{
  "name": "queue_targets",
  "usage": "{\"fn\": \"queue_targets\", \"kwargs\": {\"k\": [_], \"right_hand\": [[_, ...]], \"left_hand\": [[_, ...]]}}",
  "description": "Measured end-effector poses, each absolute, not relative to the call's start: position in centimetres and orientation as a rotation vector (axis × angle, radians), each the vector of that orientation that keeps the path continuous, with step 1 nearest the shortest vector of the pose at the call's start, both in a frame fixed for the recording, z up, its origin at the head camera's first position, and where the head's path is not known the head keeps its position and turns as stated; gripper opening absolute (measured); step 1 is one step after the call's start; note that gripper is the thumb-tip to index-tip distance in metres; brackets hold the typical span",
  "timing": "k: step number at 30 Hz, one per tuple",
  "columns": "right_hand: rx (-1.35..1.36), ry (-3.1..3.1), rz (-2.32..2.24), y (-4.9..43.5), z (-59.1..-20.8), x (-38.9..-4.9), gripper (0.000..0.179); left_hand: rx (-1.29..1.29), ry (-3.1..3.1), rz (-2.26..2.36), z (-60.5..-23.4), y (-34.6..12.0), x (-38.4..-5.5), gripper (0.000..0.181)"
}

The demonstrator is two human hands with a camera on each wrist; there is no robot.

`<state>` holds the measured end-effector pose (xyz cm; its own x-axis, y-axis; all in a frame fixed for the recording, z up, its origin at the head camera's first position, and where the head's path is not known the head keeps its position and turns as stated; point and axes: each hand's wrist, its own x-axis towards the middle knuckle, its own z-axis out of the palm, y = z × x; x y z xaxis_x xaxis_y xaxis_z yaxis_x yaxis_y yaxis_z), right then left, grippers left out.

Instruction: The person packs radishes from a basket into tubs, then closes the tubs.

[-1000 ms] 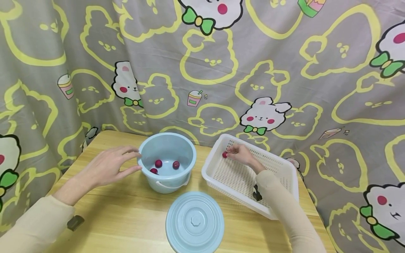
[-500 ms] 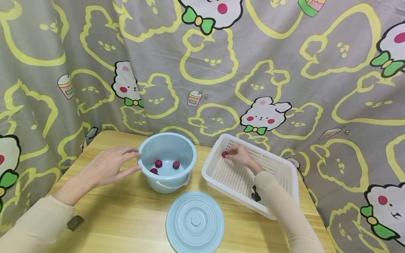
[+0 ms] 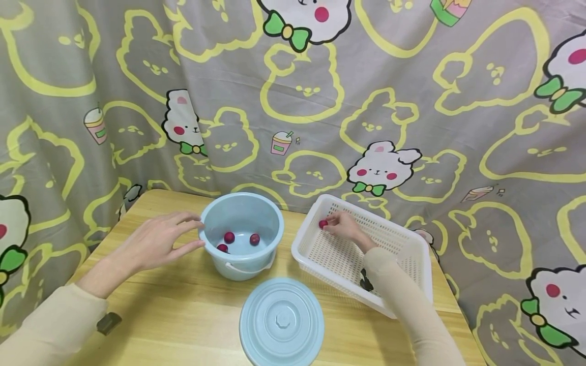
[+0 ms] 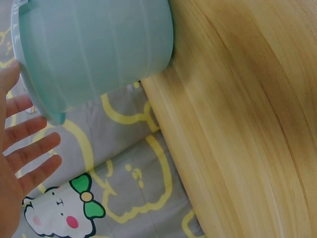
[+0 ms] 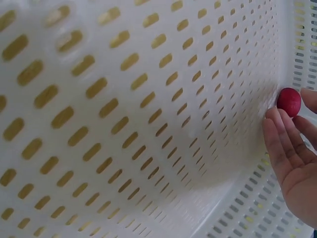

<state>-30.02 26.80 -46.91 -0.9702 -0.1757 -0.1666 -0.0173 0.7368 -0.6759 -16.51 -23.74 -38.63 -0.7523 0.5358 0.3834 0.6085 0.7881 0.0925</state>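
My right hand [image 3: 344, 226] is inside the white perforated basket [image 3: 361, 294], at its left end. Between thumb and fingertips it pinches a small red plum [image 3: 323, 224]; in the right wrist view this plum [image 5: 289, 102] sits low by the basket wall. At the left rim of the light blue bucket [image 3: 242, 267] is my left hand [image 3: 160, 239], fingers spread and loosely extended, fingertips at or very near the rim. Several fingers stand apart in the left wrist view. Down in the bucket lie three dark red plums [image 3: 255, 239].
In front of the bucket a round light blue lid [image 3: 282, 321] lies flat on the wooden table [image 3: 183, 315]. The bucket's white handle [image 3: 251, 269] hangs down at the front. A patterned grey curtain [image 3: 302, 132] hangs right behind the table.
My right hand has shifted slightly left within the basket, and the plum at its fingertips has moved the same way. The left hand and the bucket have stayed put.
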Motion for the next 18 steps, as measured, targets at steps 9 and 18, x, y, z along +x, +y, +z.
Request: {"fn": "queue_targets", "kwargs": {"k": [9, 18], "right_hand": [[-0.102, 2.709, -1.041, 26.45, -46.9, -30.3, 0.036], [-0.048, 2.777, -0.971, 25.83, -46.88, -30.48, 0.032]], "left_hand": [[-0.892, -2.627, -0.304, -38.68, -23.75, -16.61, 0.041], [-0.886, -2.649, -0.305, -38.63, -23.7, -16.55, 0.04]]}}
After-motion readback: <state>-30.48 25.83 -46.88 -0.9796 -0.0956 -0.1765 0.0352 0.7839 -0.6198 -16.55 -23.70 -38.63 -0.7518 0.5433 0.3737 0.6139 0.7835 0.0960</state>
